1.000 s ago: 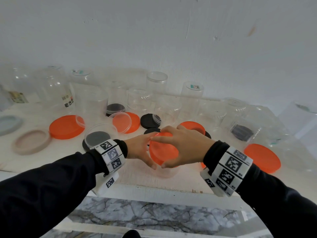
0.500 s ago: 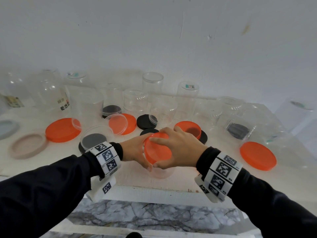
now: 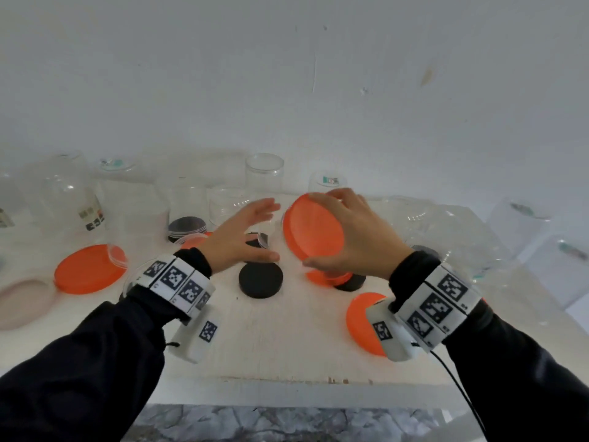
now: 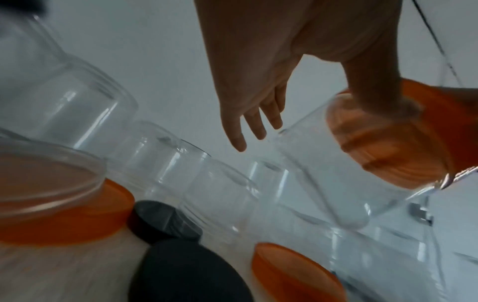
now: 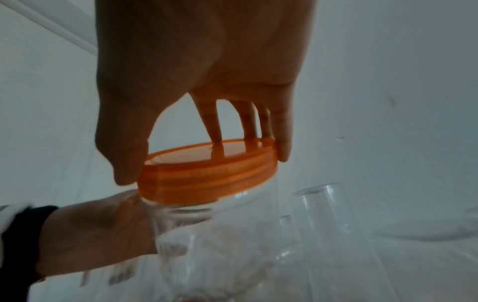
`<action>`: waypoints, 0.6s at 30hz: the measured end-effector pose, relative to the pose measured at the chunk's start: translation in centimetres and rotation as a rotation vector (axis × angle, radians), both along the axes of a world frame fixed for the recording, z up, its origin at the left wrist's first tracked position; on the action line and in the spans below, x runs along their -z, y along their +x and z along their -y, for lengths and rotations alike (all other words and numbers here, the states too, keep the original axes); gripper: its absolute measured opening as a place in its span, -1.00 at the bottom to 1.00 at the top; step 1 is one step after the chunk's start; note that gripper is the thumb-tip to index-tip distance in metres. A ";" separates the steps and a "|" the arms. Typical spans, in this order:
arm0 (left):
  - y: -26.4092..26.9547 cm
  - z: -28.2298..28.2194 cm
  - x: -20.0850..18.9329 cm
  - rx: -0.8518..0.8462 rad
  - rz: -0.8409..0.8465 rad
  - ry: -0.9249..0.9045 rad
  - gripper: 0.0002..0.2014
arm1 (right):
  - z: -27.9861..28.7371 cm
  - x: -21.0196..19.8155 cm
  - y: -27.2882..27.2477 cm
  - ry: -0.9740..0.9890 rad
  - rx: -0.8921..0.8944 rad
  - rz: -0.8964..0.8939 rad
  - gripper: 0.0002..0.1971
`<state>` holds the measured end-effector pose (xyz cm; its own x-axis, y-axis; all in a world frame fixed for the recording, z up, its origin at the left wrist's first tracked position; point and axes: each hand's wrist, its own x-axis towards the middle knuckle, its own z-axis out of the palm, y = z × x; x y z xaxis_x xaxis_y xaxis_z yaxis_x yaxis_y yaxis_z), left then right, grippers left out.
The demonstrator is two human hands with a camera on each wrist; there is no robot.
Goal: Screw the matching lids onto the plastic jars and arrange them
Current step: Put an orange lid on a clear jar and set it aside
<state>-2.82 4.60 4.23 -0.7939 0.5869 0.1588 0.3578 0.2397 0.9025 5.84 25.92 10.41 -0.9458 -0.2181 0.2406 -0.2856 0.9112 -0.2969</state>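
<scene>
My right hand (image 3: 310, 231) grips an orange lid (image 3: 318, 240) by its rim, thumb on the near side and fingers on the far side. The lid sits on a clear plastic jar (image 4: 336, 173), held tilted above the white table. In the right wrist view the right hand (image 5: 204, 161) pinches the ribbed lid (image 5: 212, 183) with the jar (image 5: 220, 245) below it. My left hand (image 3: 258, 231) is just left of the jar, fingers straight and holding nothing. The left wrist view shows the left hand (image 4: 305, 120) with its thumb against the jar near the lid.
Loose lids lie on the table: orange lids (image 3: 89, 269) (image 3: 360, 323) (image 3: 328, 277), black lids (image 3: 260, 280), a pink lid (image 3: 22, 301). Several clear jars (image 3: 264, 170) stand along the wall and at the right. The table's front edge (image 3: 287, 387) is close to me.
The jar with the orange lid rose from the table's front and moved away from me in my right hand. My left hand let go of it and opened.
</scene>
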 end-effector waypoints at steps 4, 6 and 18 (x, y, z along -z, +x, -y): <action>-3.5 0.5 -0.2 -0.260 -0.097 0.056 -0.34 | -2.9 -1.9 -2.8 -0.185 0.088 -0.123 -0.03; -5.4 0.5 0.1 -0.367 -0.193 -0.015 -0.49 | -4.4 -2.8 -4.6 -0.252 0.128 -0.171 -0.03; -14.8 -0.7 1.8 -0.537 -0.312 -0.586 -0.48 | -12.1 -6.4 -18.7 -0.243 0.187 -0.069 -0.13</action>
